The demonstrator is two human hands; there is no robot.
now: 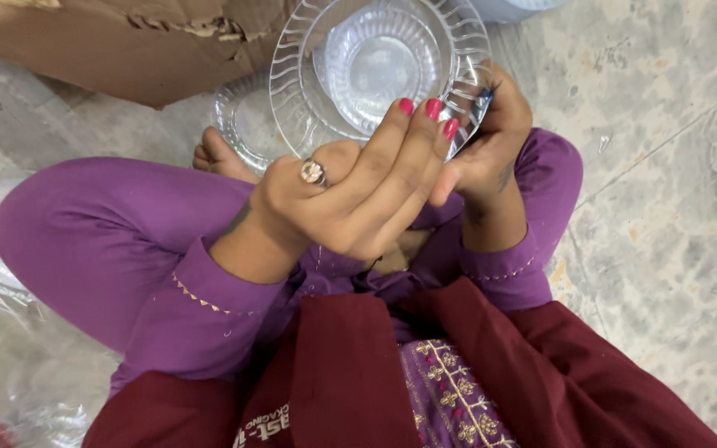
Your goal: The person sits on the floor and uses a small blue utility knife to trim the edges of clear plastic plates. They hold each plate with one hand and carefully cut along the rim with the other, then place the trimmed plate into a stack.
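While I look down from the head camera, the clear round plastic plate with a ribbed rim point(379, 70) stands tilted above the knees, its face turned to me. The right hand point(491, 153) pinches its right edge. The left hand point(350, 199) is nearer, fingers half curled at the lower rim, perhaps only touching it.

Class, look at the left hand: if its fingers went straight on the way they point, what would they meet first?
The left hand points up-right; its fingers already touch the clear plate.
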